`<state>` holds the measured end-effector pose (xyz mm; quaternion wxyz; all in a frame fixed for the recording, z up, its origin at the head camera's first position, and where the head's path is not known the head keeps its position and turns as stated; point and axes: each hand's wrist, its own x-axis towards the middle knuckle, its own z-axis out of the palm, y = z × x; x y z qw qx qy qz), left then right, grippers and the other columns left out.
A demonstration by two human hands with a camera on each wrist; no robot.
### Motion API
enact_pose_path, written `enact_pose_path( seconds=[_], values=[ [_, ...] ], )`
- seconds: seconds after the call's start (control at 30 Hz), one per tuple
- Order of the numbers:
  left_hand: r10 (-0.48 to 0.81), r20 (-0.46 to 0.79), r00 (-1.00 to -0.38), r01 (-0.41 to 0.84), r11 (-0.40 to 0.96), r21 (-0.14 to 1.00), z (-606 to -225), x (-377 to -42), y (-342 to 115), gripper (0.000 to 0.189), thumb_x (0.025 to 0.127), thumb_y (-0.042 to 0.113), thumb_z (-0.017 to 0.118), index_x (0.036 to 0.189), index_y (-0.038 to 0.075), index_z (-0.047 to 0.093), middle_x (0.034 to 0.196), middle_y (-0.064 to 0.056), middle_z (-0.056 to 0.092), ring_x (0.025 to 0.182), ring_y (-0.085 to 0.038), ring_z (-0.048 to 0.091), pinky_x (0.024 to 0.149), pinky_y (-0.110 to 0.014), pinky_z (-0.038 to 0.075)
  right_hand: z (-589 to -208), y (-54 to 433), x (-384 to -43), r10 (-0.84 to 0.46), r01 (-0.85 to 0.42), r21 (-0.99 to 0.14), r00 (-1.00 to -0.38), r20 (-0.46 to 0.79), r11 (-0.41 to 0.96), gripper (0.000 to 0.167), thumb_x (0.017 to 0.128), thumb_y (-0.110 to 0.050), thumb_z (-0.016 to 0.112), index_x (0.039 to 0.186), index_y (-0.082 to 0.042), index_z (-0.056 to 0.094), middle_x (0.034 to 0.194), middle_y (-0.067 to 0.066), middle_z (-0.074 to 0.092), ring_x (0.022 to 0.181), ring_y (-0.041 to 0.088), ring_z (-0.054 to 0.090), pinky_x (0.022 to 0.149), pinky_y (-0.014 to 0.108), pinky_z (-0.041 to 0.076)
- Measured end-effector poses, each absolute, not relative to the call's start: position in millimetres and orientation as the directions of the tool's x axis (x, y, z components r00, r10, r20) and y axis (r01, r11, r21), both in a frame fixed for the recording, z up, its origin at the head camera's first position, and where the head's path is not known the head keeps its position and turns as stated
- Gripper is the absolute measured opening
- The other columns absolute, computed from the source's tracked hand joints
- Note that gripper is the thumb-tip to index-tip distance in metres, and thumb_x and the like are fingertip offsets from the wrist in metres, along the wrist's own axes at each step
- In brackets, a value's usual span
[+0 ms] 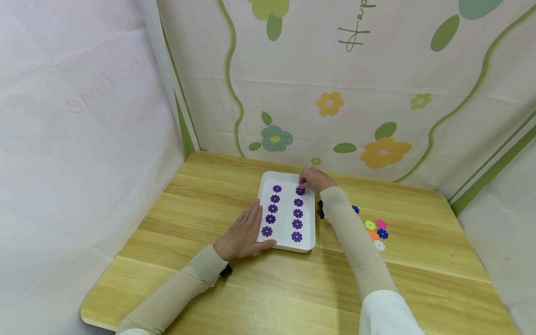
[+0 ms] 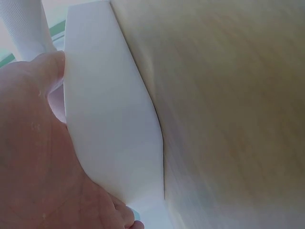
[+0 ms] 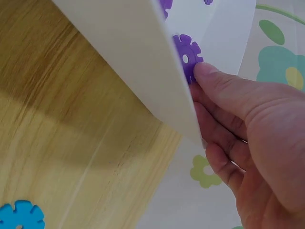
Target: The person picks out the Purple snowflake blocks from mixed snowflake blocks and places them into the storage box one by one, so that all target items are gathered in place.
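A white rectangular tray (image 1: pixel 284 209) lies on the table with two columns of purple snowflake discs (image 1: pixel 273 208) in it. At the top of the right column, my right hand (image 1: pixel 316 179) pinches a purple snowflake disc (image 3: pixel 191 49) between thumb and index finger, close to the tray wall. Its other fingers are bent beside the rim in the right wrist view. My left hand (image 1: pixel 240 236) rests against the tray's near left corner. Its straight fingers lie along the left side, and the thumb stretches along the front rim.
To the right of the tray, several loose discs lie together: yellow (image 1: pixel 370 224), pink (image 1: pixel 381 224), orange (image 1: pixel 373 235), blue (image 1: pixel 383 234) and white (image 1: pixel 379 245). Another blue disc (image 1: pixel 355 209) is partly behind the right sleeve. A flower-printed curtain (image 1: pixel 293 102) hangs behind the wooden table (image 1: pixel 201 200).
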<state>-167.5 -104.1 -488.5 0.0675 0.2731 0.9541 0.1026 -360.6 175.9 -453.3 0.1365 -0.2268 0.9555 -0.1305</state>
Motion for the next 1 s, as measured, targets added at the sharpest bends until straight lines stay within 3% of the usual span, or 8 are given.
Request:
enact_pose_path(
  seconds=[0.33,0.57,0.67,0.8,1.0],
  values=[
    [0.543,-0.102,-0.833,0.506,0.824,0.256,-487.2,-171.1,-103.7,0.112,0.102,0.074,0.045,0.165,-0.01,0.006,0.175,-0.028,-0.006,0.166,-0.04,0.0,0.134,-0.052,0.017,-435.9,195.6,-348.2,-0.535,-0.473,-0.337,-0.837,-0.117,0.814,0.019,0.104,-0.012,0.067,0.114,-0.001,0.078,0.109,0.014,0.078,0.097,0.026,0.072,0.092,0.043,0.062],
    [0.545,-0.122,-0.829,0.498,0.821,0.28,-488.9,-176.4,-108.6,0.115,0.101,0.076,0.043,0.165,-0.01,0.001,0.175,-0.027,-0.009,0.165,-0.039,-0.004,0.135,-0.051,0.013,-410.4,216.0,-322.8,-0.579,-0.537,-0.306,-0.813,-0.064,0.786,0.019,0.106,-0.016,0.064,0.105,-0.001,0.076,0.101,0.014,0.076,0.094,0.026,0.07,0.091,0.046,0.06],
    [0.553,-0.12,-0.825,0.499,0.812,0.303,-488.0,-177.9,-110.8,0.115,0.101,0.076,0.044,0.165,-0.009,0.0,0.175,-0.027,-0.009,0.166,-0.039,-0.006,0.135,-0.052,0.012,-401.8,228.3,-304.4,-0.564,-0.528,-0.268,-0.822,-0.076,0.806,0.026,0.107,-0.021,0.064,0.116,0.001,0.074,0.115,0.018,0.076,0.108,0.033,0.07,0.1,0.05,0.058],
    [0.553,-0.123,-0.824,0.5,0.812,0.301,-487.3,-179.4,-114.5,0.114,0.101,0.075,0.043,0.165,-0.009,0.0,0.176,-0.026,-0.009,0.166,-0.038,-0.005,0.135,-0.052,0.012,-396.3,244.7,-276.9,-0.518,-0.494,-0.209,-0.851,-0.081,0.844,0.049,0.108,-0.027,0.063,0.143,0.006,0.06,0.143,0.026,0.064,0.134,0.044,0.06,0.114,0.058,0.049],
    [0.544,-0.103,-0.833,0.494,0.814,0.307,-481.0,-182.1,-122.5,0.112,0.102,0.075,0.042,0.166,-0.006,0.0,0.177,-0.024,-0.007,0.166,-0.038,-0.002,0.134,-0.055,0.014,-398.3,268.0,-235.6,-0.44,-0.421,-0.173,-0.894,-0.088,0.89,0.069,0.11,-0.037,0.058,0.159,0.008,0.039,0.161,0.032,0.043,0.149,0.052,0.042,0.121,0.064,0.038]
  ],
)
